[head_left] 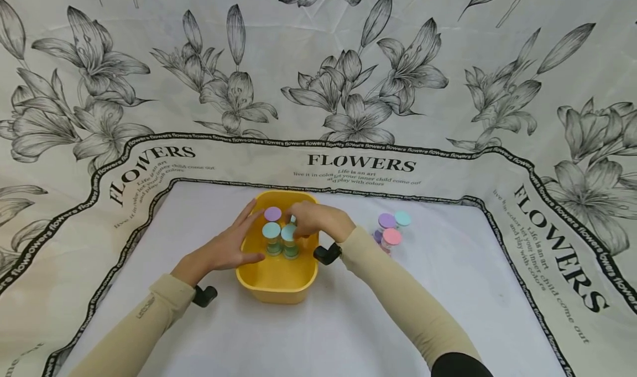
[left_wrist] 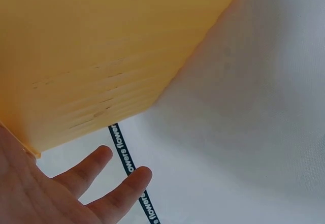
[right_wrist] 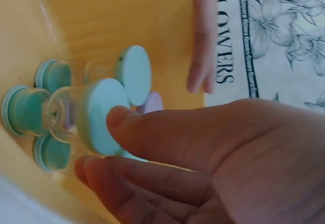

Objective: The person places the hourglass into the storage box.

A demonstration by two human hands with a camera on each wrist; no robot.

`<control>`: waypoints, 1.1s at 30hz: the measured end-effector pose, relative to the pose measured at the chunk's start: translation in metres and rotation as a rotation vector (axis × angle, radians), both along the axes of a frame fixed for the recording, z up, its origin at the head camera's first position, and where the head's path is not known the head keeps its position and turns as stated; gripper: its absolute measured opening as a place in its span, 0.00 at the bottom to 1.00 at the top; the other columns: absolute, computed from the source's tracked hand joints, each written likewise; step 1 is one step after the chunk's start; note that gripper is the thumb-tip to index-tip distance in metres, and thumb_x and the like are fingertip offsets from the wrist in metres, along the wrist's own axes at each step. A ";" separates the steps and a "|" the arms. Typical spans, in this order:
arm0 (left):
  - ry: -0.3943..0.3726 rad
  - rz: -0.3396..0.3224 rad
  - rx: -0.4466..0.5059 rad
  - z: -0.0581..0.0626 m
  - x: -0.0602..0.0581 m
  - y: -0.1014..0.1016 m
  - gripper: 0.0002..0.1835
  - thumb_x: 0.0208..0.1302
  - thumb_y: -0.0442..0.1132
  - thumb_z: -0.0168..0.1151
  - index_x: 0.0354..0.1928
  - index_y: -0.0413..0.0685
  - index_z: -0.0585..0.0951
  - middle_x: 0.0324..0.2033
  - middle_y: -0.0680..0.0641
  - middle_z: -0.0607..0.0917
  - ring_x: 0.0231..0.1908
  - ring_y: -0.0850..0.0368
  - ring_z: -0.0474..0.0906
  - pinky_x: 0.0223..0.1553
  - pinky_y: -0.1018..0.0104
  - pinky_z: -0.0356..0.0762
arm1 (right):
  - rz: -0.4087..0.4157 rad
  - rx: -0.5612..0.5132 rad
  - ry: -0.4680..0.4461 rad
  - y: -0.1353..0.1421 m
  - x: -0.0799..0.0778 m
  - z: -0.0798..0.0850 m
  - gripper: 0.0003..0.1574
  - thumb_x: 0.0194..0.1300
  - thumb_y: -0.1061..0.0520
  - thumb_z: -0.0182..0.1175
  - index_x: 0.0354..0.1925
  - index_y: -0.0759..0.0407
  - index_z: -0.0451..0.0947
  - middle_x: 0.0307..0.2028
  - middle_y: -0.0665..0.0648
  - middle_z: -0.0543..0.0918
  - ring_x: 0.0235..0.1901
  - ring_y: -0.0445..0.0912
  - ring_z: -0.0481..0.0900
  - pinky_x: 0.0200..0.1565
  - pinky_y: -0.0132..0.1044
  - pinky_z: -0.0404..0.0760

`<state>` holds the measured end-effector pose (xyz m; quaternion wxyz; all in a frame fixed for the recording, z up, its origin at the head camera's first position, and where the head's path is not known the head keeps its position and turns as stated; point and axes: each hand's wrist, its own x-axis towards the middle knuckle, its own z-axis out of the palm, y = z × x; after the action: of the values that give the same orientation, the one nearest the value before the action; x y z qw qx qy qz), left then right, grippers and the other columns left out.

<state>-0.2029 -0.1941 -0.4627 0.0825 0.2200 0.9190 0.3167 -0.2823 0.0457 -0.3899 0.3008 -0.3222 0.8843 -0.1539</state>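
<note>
A yellow bin (head_left: pixel 278 297) stands on the white cloth with several small sand timers inside. Two timers with light-blue caps (head_left: pixel 271 230) are upright in it, beside a purple-capped one (head_left: pixel 272 214). My right hand (head_left: pixel 311 219) reaches into the bin and pinches another light-blue-capped sand timer (head_left: pixel 292 219), mostly hidden by the fingers. In the right wrist view, my thumb overlaps the cap of the nearest timer (right_wrist: pixel 104 117); teal ends and clear bulbs show. At the bin's left rim rests my left hand (head_left: pixel 224 250), fingers spread and thumb over the edge.
Right of the bin, a small group of sand timers stands on the cloth, with a purple cap (head_left: pixel 387 220), a pink cap (head_left: pixel 391 236) and a light-blue cap (head_left: pixel 402 218). A flower-printed cloth (head_left: pixel 358 89) rises behind.
</note>
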 end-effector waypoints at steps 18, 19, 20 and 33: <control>0.004 0.008 -0.001 -0.002 0.003 -0.002 0.58 0.61 0.66 0.67 0.83 0.47 0.49 0.83 0.45 0.32 0.79 0.31 0.50 0.68 0.27 0.64 | -0.164 -0.308 0.365 0.119 -0.003 0.008 0.24 0.71 0.57 0.64 0.62 0.63 0.77 0.55 0.66 0.85 0.56 0.60 0.83 0.58 0.53 0.83; 0.005 0.011 -0.006 -0.001 0.003 -0.002 0.58 0.61 0.66 0.67 0.83 0.47 0.49 0.83 0.46 0.32 0.79 0.31 0.50 0.67 0.27 0.64 | -0.184 -0.308 0.372 0.127 -0.004 0.007 0.25 0.71 0.57 0.64 0.63 0.64 0.77 0.55 0.66 0.85 0.56 0.61 0.83 0.59 0.54 0.82; 0.006 0.014 -0.011 -0.001 0.003 -0.002 0.58 0.62 0.66 0.66 0.83 0.48 0.49 0.83 0.46 0.32 0.79 0.31 0.51 0.67 0.27 0.65 | -0.200 -0.305 0.377 0.135 -0.004 0.007 0.25 0.71 0.58 0.64 0.63 0.64 0.76 0.56 0.67 0.85 0.56 0.61 0.83 0.59 0.55 0.82; -0.008 0.004 -0.011 0.000 0.001 -0.001 0.58 0.61 0.67 0.66 0.83 0.48 0.49 0.83 0.46 0.32 0.77 0.29 0.55 0.64 0.25 0.68 | -0.318 -0.198 0.412 0.225 -0.005 -0.005 0.27 0.72 0.58 0.61 0.66 0.66 0.72 0.57 0.71 0.82 0.58 0.66 0.80 0.58 0.62 0.80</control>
<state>-0.2014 -0.1951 -0.4622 0.0868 0.2164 0.9208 0.3128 -0.2871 0.2706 -0.3945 0.0537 -0.2319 0.9469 -0.2161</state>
